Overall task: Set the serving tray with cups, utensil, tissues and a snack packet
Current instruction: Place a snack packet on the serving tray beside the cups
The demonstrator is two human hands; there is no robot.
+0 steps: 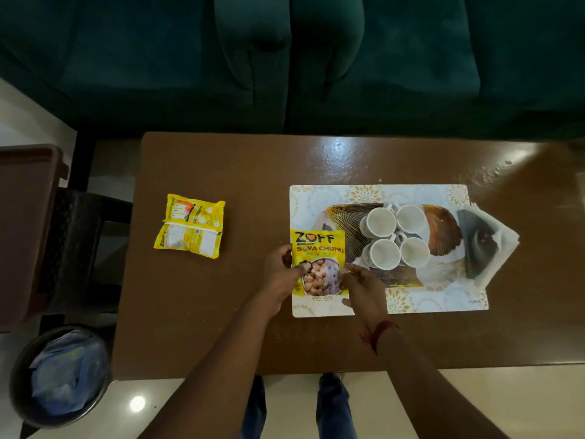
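A patterned serving tray [440,226] lies on a white and gold placemat [443,299] on the brown table. Several white cups [394,237] stand grouped on the tray's middle. Folded white tissues [500,248] rest on the tray's right end. A yellow soya chunks packet [318,251] sits face up at the tray's left end. My left hand [281,274] grips its left edge and my right hand [364,288] pinches its lower right edge. No utensil is visible.
A second yellow packet [190,224] lies back side up on the table's left part. A dark green sofa [285,58] runs behind the table. A bin [60,375] with a blue liner stands on the floor at lower left, beside a brown chair [28,217].
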